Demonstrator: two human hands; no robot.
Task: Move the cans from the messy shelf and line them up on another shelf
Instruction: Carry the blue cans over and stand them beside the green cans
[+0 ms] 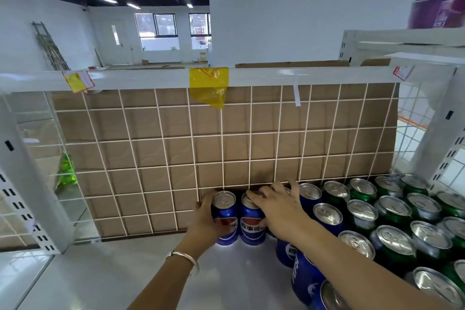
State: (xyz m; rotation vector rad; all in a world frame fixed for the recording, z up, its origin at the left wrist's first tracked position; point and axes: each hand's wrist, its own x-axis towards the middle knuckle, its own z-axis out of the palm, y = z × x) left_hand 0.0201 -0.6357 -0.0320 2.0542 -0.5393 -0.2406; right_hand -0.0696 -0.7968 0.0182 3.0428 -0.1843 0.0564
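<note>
Two hands work on the white shelf [141,274]: left hand [201,221] grips the left blue can [227,211], right hand [279,209] clasps the second blue can [251,219] beside it, both upright against the wire grid [151,158].

Head camera, looking forward and down, close over white shelf [105,272]
</note>
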